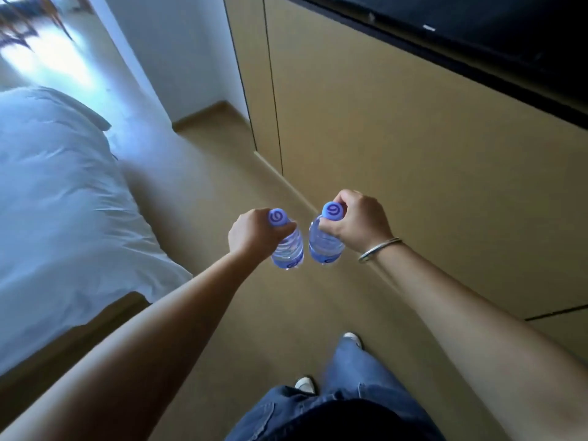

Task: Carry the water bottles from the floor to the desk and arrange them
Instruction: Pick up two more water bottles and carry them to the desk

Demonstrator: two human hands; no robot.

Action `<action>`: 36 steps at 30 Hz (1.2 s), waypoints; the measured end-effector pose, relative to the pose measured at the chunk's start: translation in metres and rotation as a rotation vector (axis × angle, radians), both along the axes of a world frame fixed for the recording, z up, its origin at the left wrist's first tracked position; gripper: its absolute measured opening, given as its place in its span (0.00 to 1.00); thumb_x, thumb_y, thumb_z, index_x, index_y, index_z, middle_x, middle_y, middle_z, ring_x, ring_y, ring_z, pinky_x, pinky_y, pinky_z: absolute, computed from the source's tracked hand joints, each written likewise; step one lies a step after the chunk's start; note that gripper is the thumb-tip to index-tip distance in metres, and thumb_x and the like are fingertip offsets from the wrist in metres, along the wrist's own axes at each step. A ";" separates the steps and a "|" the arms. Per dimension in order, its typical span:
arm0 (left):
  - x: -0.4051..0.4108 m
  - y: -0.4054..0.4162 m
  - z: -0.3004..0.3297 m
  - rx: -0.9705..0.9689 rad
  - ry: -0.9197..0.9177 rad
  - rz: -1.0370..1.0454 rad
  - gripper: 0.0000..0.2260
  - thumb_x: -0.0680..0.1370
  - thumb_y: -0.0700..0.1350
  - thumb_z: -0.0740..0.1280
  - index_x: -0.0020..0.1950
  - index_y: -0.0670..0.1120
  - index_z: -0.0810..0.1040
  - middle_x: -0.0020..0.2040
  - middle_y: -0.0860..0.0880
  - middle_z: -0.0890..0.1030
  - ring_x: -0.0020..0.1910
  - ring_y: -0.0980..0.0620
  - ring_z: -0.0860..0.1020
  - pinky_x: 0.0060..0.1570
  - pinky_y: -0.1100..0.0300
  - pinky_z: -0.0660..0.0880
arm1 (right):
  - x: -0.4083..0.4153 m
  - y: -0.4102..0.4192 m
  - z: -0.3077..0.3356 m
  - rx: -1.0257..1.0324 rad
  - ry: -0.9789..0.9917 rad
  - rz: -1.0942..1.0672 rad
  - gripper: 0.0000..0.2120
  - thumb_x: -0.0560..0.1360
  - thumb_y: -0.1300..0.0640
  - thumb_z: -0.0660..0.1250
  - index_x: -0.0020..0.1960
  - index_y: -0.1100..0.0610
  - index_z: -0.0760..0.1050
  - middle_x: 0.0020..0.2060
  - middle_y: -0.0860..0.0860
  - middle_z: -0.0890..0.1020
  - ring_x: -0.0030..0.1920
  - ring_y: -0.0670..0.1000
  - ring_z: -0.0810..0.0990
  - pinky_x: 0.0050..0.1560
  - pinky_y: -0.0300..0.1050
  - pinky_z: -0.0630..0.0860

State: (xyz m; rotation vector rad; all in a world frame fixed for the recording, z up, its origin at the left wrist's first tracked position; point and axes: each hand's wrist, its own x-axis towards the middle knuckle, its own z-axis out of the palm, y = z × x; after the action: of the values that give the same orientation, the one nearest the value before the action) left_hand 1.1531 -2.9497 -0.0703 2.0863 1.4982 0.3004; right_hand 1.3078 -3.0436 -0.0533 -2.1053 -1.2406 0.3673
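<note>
Left hand: the left hand (254, 233) is held out in front of the body with its fingers curled round the neck of the left water bottle (288, 249), gripping just under the cap.
Right hand: the right hand (356, 222) grips the right water bottle (324, 246) the same way, with fingers and thumb wrapped round its neck below the cap; a metal bangle (380, 249) sits on that wrist.
Left bottle: clear plastic with a blue cap (277, 217) bearing a swirl mark, hanging upright from the hand, above the floor (222, 192) and not touching it.
Right bottle: of the same make, with its own blue cap (333, 210), also upright and carried in the air.
Spacing: the two bottles hang side by side, just apart, with a narrow gap between them.
Person: blue jeans (350, 393) and light shoes (305, 385) show below, standing on the tan floor.
Left of the view: a bed with white bedding (63, 202).
Right of the view: tan cabinet fronts (413, 138), with a dark surface (477, 33) above them.
</note>
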 end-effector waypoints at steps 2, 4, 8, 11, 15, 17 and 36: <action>-0.013 0.019 -0.002 -0.009 -0.006 0.062 0.16 0.68 0.57 0.69 0.34 0.45 0.76 0.27 0.51 0.73 0.31 0.48 0.72 0.30 0.61 0.65 | -0.008 0.031 -0.001 -0.002 0.002 0.071 0.12 0.63 0.52 0.72 0.38 0.58 0.72 0.37 0.54 0.79 0.38 0.57 0.76 0.40 0.49 0.73; -0.021 0.041 -0.005 -0.008 0.011 0.103 0.16 0.68 0.57 0.69 0.34 0.45 0.75 0.28 0.51 0.73 0.32 0.47 0.72 0.31 0.60 0.65 | -0.013 0.064 -0.004 -0.007 0.009 0.139 0.12 0.63 0.53 0.72 0.37 0.58 0.72 0.36 0.53 0.78 0.37 0.57 0.76 0.39 0.48 0.72; -0.029 0.094 -0.010 0.005 0.029 0.182 0.16 0.68 0.57 0.68 0.31 0.44 0.74 0.27 0.51 0.72 0.30 0.48 0.71 0.27 0.61 0.63 | -0.017 0.135 -0.012 -0.033 0.018 0.292 0.12 0.63 0.53 0.71 0.36 0.58 0.70 0.35 0.52 0.77 0.37 0.56 0.75 0.36 0.45 0.69; -0.029 0.140 -0.010 0.020 0.035 0.236 0.17 0.68 0.58 0.68 0.30 0.45 0.72 0.26 0.51 0.72 0.29 0.50 0.70 0.26 0.61 0.61 | -0.015 0.192 -0.012 -0.037 0.015 0.386 0.12 0.63 0.53 0.72 0.36 0.59 0.71 0.35 0.53 0.77 0.37 0.56 0.76 0.37 0.46 0.70; -0.026 0.203 -0.003 0.037 0.053 0.318 0.17 0.69 0.59 0.68 0.34 0.45 0.77 0.27 0.51 0.74 0.30 0.50 0.72 0.26 0.61 0.62 | -0.007 0.274 -0.002 -0.025 -0.021 0.508 0.11 0.63 0.54 0.72 0.36 0.59 0.71 0.35 0.54 0.76 0.37 0.57 0.75 0.37 0.46 0.69; -0.024 0.227 0.002 0.039 0.040 0.356 0.17 0.69 0.59 0.68 0.35 0.44 0.78 0.28 0.51 0.74 0.30 0.50 0.73 0.27 0.61 0.63 | -0.003 0.304 0.005 -0.006 -0.048 0.559 0.11 0.63 0.55 0.72 0.36 0.60 0.72 0.34 0.54 0.75 0.37 0.57 0.75 0.38 0.46 0.70; -0.117 0.488 0.018 0.054 0.046 0.479 0.19 0.70 0.60 0.68 0.36 0.44 0.80 0.32 0.48 0.78 0.36 0.48 0.77 0.33 0.60 0.66 | -0.079 0.585 0.015 -0.017 -0.125 0.669 0.13 0.63 0.53 0.72 0.38 0.62 0.76 0.36 0.56 0.79 0.39 0.58 0.76 0.40 0.46 0.72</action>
State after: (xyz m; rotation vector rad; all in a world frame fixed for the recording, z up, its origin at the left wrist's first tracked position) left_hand 1.0361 -2.4613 -0.0525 1.7575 2.0289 0.4750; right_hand 1.2290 -2.4584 -0.0387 -1.6919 -2.0096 0.5364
